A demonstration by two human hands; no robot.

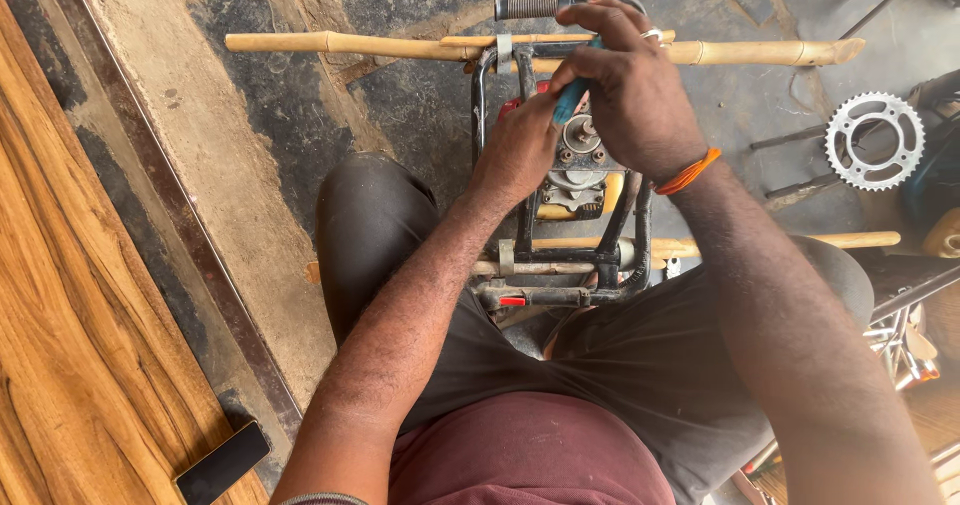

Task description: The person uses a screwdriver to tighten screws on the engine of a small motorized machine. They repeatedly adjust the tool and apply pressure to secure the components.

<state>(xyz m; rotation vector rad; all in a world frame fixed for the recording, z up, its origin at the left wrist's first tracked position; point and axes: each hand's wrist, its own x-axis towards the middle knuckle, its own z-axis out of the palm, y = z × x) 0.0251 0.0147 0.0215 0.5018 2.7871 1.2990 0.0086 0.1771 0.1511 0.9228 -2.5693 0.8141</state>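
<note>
A small engine (578, 170) sits inside a black tube frame (483, 105) between my knees. My right hand (630, 90), with a ring and an orange wrist thread, grips a blue-handled tool (572, 97) that points down onto the engine's top. My left hand (518, 150) rests against the engine's left side, next to a red part. A ribbed black handle grip (527, 6) sticks out at the frame's far end. Bamboo poles (340, 43) are strapped across the frame.
A steel chain sprocket (874, 140) lies on the dark floor to the right. A black phone (222, 462) lies at the lower left beside wooden boards (70, 295). Tools and metal parts (900, 350) crowd the right edge.
</note>
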